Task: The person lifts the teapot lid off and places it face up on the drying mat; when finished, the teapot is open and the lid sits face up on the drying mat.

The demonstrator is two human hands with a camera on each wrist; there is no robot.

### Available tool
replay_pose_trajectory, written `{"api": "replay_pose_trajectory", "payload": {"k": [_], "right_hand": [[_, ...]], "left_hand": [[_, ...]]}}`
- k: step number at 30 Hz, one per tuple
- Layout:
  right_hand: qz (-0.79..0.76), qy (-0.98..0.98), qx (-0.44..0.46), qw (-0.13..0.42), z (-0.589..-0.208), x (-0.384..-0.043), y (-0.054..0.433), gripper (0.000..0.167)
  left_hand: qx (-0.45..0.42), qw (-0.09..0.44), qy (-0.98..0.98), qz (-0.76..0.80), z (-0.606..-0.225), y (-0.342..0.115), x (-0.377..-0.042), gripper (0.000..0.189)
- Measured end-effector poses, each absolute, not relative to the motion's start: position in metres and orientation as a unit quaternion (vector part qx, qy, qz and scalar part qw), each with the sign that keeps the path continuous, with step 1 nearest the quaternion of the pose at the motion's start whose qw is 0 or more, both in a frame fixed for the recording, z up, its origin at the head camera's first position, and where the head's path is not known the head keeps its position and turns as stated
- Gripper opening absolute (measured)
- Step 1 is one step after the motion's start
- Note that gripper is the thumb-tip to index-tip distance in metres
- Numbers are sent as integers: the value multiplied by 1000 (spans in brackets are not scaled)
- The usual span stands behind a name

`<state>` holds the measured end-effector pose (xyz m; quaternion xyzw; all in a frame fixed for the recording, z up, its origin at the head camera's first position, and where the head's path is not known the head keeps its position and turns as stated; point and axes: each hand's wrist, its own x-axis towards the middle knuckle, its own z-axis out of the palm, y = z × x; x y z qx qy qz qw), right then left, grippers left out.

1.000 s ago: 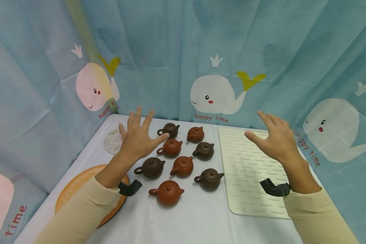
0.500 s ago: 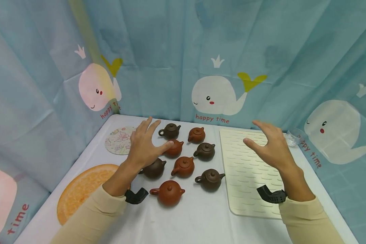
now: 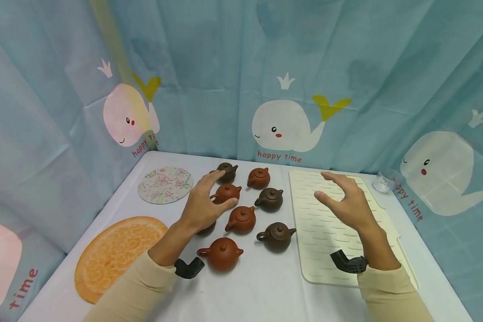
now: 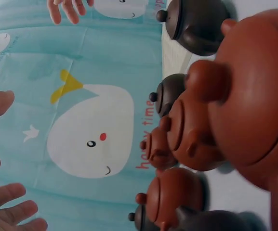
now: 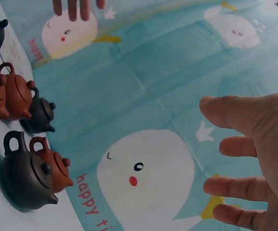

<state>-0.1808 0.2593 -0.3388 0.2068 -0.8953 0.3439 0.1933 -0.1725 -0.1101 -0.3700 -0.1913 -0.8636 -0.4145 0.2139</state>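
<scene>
My left hand [image 3: 203,205] hovers above the left side of a cluster of small clay teapots, its fingers loosely bent and holding nothing. Beneath it a dark teapot [image 3: 206,229] is mostly hidden. Around its thumb sit a red-brown teapot [image 3: 227,191] and another red-brown one [image 3: 242,220]. Nearest the front stands a larger red-brown teapot [image 3: 223,255], with a dark teapot [image 3: 277,237] to its right. Farther back are more dark and red-brown pots. My right hand [image 3: 348,203] hangs over a cream ridged mat [image 3: 322,259], thumb and fingers apart with nothing between them.
An orange-slice round mat [image 3: 118,255] lies at the left, with a floral round mat [image 3: 165,184] behind it. At the back right stands a clear cup [image 3: 384,181]. A blue whale-print curtain [image 3: 201,67] encloses the white table on the back and sides.
Both hands have come down and inward, the left moving right over the teapots, the right moving left over the cream mat. The floral mat is now uncovered. The teapots have stayed put.
</scene>
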Motion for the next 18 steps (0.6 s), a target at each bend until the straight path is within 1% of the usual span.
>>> {"api": "replay_pose_trajectory", "payload": {"k": [4,10,15,18], "right_hand": [[374,-887,213,165,-349,-182,258,53],[417,-872,227,115,-362,-184,257,51],[432,-866,232,100,-366,-183,252,48],[441,-858,244,94,-361,-178,246,46]], "left_hand": [[-192,202,-854,-439,-376,-106,-171,72],[-182,161,-845,-476,-386,-99,-169,69],[-176,127,-844,-490,-391,-94,-169,66],[-180,112,-842,-495,-392,-91,-169,63]]}}
